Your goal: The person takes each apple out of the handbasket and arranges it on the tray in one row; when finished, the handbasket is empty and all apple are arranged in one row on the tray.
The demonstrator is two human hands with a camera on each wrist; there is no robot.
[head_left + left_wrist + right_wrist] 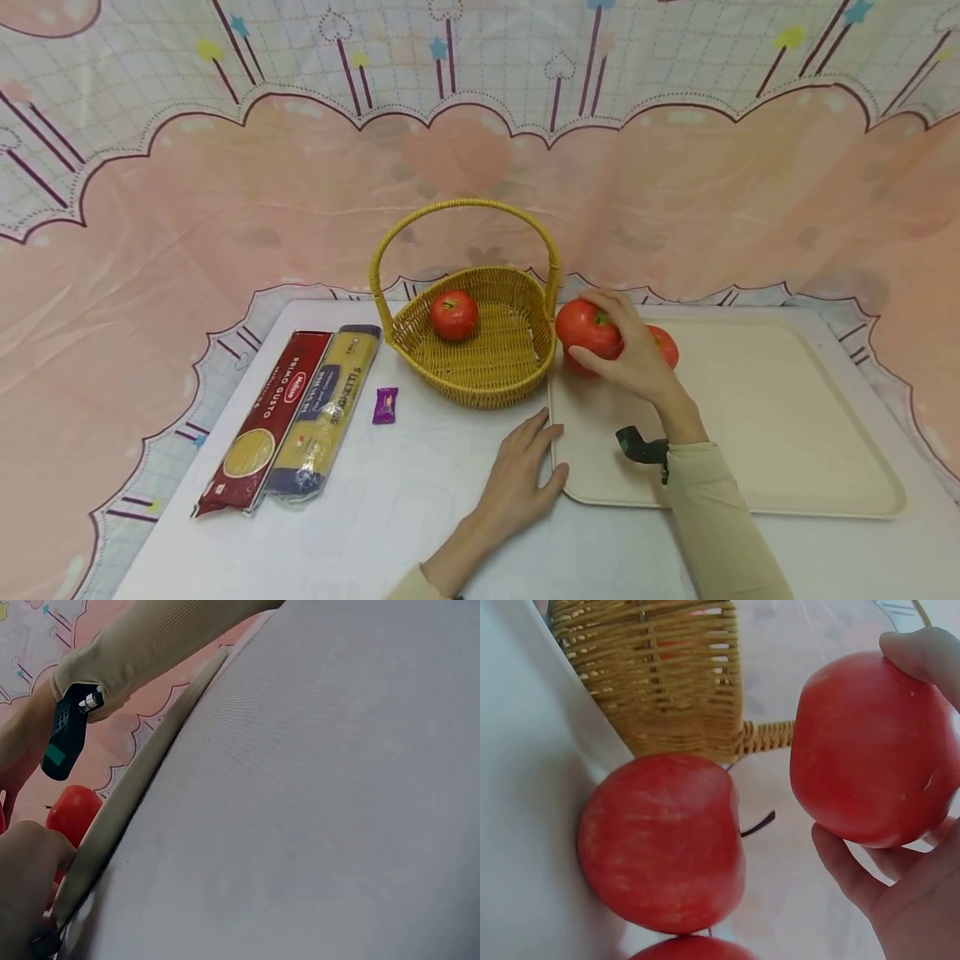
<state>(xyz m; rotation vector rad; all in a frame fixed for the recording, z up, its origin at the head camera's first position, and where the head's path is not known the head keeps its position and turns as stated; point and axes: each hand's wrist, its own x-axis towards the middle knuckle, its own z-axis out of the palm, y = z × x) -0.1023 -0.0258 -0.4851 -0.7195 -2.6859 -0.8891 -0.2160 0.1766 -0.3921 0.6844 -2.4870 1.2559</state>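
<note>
My right hand (pixel 639 358) grips a red tomato (pixel 581 327) with a green calyx, thumb and fingers around its sides. The right wrist view shows this tomato (pixel 870 750) raised above a red apple (pixel 660 844) with a dark stem. A second apple (pixel 665 344) is partly behind the right hand. Beside the held tomato stands a yellow wicker basket (pixel 480 392) with a tall handle, and another tomato (pixel 453 315) lies in its left part. My left hand (pixel 517 479) rests with spread, relaxed fingers at the left edge of a beige tray (pixel 787 417).
Two packs of spaghetti, one red (pixel 270 408) and one yellow and blue (pixel 327 408), lie at the table's left. A small purple wrapped sweet (pixel 385 405) lies between them and the basket. Behind the table hangs a patterned pink cloth (pixel 300 208).
</note>
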